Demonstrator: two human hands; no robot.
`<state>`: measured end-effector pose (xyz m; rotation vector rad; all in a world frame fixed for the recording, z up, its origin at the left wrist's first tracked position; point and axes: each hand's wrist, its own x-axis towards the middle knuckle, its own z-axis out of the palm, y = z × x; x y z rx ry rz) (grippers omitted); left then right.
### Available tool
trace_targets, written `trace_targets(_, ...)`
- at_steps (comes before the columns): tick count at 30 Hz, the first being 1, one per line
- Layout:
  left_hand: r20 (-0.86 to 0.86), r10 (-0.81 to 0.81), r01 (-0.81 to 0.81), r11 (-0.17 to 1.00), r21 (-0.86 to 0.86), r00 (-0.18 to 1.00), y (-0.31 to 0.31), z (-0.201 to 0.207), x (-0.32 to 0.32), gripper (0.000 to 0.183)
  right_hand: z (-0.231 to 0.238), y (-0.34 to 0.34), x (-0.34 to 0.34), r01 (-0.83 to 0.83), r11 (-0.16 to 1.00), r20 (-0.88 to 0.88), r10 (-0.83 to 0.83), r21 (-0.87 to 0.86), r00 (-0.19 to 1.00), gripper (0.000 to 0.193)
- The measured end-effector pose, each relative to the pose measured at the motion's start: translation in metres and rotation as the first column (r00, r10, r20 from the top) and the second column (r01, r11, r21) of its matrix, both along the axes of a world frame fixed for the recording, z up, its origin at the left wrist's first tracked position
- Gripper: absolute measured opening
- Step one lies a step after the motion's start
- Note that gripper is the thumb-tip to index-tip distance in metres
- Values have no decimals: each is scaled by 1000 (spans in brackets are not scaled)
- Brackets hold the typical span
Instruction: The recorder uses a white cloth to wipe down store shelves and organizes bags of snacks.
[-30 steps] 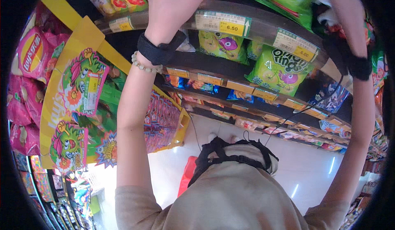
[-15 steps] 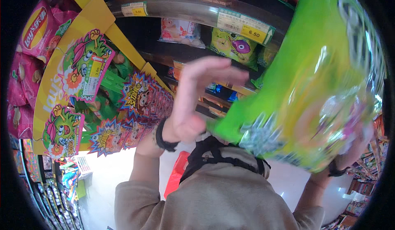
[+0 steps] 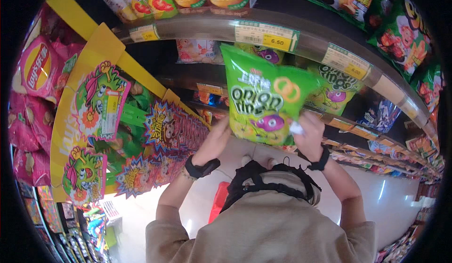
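A green snack bag (image 3: pixel 270 110), printed with pale yellow rings and a purple cartoon figure, stands upright before the shelf. My right hand (image 3: pixel 310 138) grips its lower right corner, where a small white piece (image 3: pixel 295 128) shows by the fingertips. At the lower left edge, my left hand (image 3: pixel 215 143) holds the bag's side, its fingertips partly hidden behind it. Similar green bags, one of them a green snack bag (image 3: pixel 334 91) at the right, lie on the shelf behind.
A yellow display rack (image 3: pixel 84 93) with pink chip bags (image 3: pixel 44 70) and hanging green packets rises close on my left. Above runs a curved shelf edge (image 3: pixel 212 25) with price tags. A red object (image 3: pixel 219 202) lies below, beside my body.
The snack bag has moved from the upper right down to the middle, its printed face now toward me. My left hand, open and apart from it before, is now on its left side.
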<state>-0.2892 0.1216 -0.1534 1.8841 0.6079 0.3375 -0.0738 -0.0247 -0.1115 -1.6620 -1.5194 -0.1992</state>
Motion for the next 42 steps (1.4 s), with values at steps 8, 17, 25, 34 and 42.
trace_targets(8, 339, 209, -296, 927, 230, 917, 43, 23, 54, 41, 16, 74, 14, 235, 951, -129, -211, 203, 969, 12)
trace_targets(17, 471, 279, -420, 879, 226, 837, 84, 16, 94, 59, 19, 95, 0, 335, 922, -79, -326, 193, 942, 18)
trace_targets(25, 467, 283, -413, 889, 200, 838, 69, 15, 95, 51, -4, 83, -10, 327, 943, -148, -316, 59, 937, 17)
trace_targets(34, 315, -60, -20, 969, 246, 947, 86, 32, 71, 57, 7, 83, -16, 272, 962, -124, -270, 5, 955, 28)
trace_targets(42, 327, 166, -244, 945, 217, 930, 98, 27, 106, 63, 9, 119, 5, 338, 930, -170, -360, -147, 917, 33)
